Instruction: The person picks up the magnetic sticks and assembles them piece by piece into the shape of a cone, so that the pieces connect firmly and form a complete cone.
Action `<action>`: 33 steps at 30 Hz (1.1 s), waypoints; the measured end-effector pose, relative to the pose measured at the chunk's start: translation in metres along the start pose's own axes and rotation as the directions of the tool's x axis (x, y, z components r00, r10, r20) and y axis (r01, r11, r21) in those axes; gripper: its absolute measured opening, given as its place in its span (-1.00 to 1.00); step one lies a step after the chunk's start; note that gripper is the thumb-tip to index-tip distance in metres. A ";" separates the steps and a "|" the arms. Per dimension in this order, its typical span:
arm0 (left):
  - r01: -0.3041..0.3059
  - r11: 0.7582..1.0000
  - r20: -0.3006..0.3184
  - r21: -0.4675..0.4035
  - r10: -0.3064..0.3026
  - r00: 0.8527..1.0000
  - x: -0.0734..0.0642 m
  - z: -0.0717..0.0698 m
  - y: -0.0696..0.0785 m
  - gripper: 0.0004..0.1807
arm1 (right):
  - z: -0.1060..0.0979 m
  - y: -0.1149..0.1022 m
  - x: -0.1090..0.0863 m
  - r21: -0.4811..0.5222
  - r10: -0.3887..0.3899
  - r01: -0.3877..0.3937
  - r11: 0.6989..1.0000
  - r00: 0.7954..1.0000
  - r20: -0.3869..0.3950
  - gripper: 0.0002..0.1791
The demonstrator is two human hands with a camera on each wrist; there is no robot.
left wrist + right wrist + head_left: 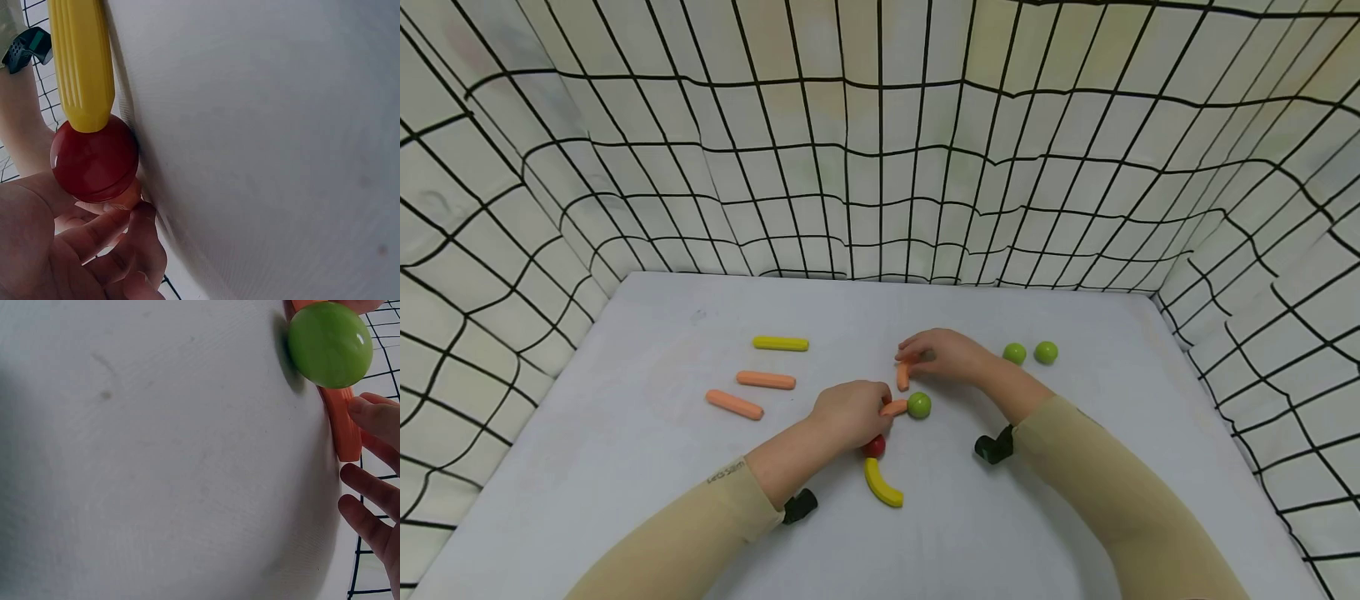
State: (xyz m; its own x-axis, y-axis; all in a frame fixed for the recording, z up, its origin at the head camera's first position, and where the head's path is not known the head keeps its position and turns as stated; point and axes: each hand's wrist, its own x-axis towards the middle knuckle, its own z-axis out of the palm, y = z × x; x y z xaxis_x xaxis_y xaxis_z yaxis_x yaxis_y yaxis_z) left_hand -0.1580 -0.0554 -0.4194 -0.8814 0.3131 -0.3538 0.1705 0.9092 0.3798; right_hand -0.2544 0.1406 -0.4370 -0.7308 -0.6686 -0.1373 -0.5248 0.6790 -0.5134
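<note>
With the fingers of my left hand (850,412) I pinch a short orange stick (894,408), its free end right at a green ball (919,406). A second orange stick (902,377) points away from me just behind it, pinched by my right hand (951,354); the right wrist view shows the thumb and a finger on that orange stick (345,428), with the other fingers spread. Below my left hand lies a shiny red ball (94,159), partly hidden in the head view. A curved yellow piece (882,483) meets the red ball and runs toward me.
On the left of the white table (625,500) lie a straight yellow stick (781,343) and two orange sticks, one farther back (766,380) and one nearer (734,405). Two green balls (1046,352) sit beyond my right forearm. Black netting (880,154) encloses the back and sides.
</note>
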 end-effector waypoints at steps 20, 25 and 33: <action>0.009 1.000 -0.005 -0.008 -0.009 1.000 -0.001 0.002 0.000 -0.81 | 0.005 0.001 -0.007 -0.066 0.177 -0.176 0.982 0.984 0.017 -0.65; 0.013 1.000 0.001 -0.015 -0.013 1.000 -0.002 0.000 0.001 -0.80 | 0.004 0.000 -0.012 -0.088 0.258 -0.256 0.963 0.966 0.016 -0.61; 0.009 1.000 -0.002 -0.016 -0.009 1.000 -0.001 0.001 -0.001 -0.77 | 0.002 -0.004 -0.020 -0.098 0.326 -0.324 0.941 0.945 0.005 -0.63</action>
State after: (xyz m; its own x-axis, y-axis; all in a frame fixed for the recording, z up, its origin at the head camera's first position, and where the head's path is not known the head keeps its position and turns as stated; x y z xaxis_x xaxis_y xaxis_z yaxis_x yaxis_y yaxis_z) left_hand -0.1567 -0.0561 -0.4196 -0.8839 0.3042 -0.3552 0.1557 0.9076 0.3899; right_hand -0.2363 0.1504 -0.4340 -0.8597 -0.4121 -0.3016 -0.2996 0.8853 -0.3556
